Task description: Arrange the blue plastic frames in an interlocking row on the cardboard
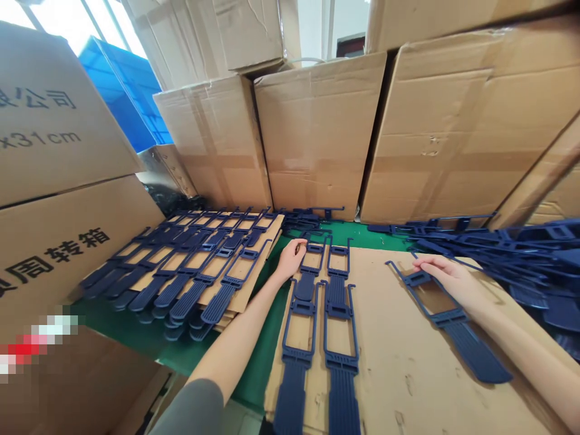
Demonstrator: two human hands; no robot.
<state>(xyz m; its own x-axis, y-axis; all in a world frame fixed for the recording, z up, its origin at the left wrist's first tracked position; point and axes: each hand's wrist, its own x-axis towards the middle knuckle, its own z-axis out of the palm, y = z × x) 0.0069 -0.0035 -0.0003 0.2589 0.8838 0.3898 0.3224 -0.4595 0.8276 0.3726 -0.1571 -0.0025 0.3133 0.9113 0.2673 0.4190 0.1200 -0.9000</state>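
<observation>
My right hand (446, 275) pinches the hooked end of a dark blue plastic frame with a ribbed paddle (475, 347), held at a slant over the right part of a cardboard sheet (389, 356). At the sheet's back left corner, my left hand (292, 257) has its fingers closed at the top end of a similar frame (308, 284); its fingertips are partly hidden. Beside that one lies another frame (338, 290). Two more, a left frame (296, 356) and a right frame (341, 362), lie in front, overlapping the back pair, paddles toward me.
On the left, stacked cardboard layers (254, 290) carry rows of the same frames. A loose heap of frames (534, 260) lies at the right, with more frames (308, 219) at the back. Cardboard boxes (317, 139) wall in the green table (385, 238).
</observation>
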